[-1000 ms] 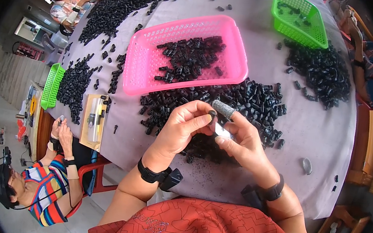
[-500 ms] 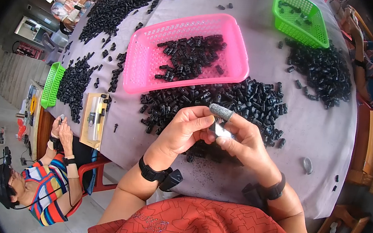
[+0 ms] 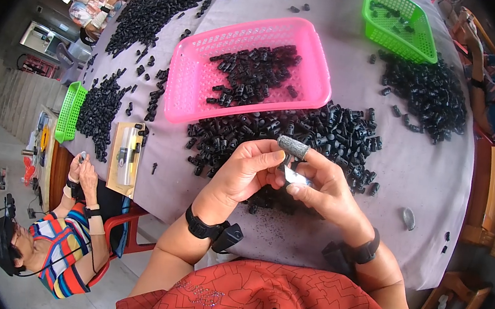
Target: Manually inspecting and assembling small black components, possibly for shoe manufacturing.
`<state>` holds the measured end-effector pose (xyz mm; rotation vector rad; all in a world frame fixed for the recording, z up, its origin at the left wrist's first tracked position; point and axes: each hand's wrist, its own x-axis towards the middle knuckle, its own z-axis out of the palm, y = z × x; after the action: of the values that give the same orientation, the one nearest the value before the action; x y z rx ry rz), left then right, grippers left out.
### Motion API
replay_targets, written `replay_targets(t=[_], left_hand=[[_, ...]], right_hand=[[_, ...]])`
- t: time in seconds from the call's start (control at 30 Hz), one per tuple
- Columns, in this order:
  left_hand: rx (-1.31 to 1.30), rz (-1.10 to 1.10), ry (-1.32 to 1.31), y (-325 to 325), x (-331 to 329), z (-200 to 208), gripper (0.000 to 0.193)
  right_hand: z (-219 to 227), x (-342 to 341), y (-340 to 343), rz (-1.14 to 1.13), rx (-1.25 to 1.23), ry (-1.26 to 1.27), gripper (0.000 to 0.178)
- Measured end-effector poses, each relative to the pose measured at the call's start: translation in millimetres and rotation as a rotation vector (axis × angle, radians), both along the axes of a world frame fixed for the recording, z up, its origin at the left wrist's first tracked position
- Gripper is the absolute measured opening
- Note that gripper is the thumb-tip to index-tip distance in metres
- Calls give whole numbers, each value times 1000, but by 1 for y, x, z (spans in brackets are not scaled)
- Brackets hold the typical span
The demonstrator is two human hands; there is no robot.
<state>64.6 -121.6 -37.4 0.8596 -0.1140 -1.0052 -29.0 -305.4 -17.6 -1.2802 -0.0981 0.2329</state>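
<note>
My left hand (image 3: 238,171) pinches a small black part (image 3: 283,164) between thumb and fingers, and most of that part is hidden. My right hand (image 3: 332,193) closes around a small shiny metal blade (image 3: 295,176), its bright face showing beside my thumb. A grey knitted finger cover (image 3: 292,147) sits on the right index fingertip. Both hands meet above the near edge of a heap of small black cylindrical parts (image 3: 316,128). Just beyond the heap is a pink perforated basket (image 3: 176,96), with more black parts inside.
A green basket (image 3: 392,44) stands at the far right by another black heap (image 3: 431,95). At left are a green basket (image 3: 69,113), a wooden board with a clear tube (image 3: 128,160) and more heaps. A clear oval piece (image 3: 408,219) lies right. Other people work around the table.
Both hands stay almost in place, with the blade tilted slightly differently against the part. The pink basket looks nearly unmoved.
</note>
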Motion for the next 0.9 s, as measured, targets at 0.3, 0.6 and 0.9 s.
replay_targets(t=[0.3, 0.6, 0.9], left_hand=[[21, -49, -43, -2, -2, 4, 21], [102, 59, -176, 1, -2, 9, 14], [35, 145, -136, 7, 6, 9, 21]], right_hand=[[5, 2, 1, -33, 34, 30, 49], [-6, 0, 3, -150, 26, 55, 43], [-7, 0, 3, -179, 19, 69, 35]])
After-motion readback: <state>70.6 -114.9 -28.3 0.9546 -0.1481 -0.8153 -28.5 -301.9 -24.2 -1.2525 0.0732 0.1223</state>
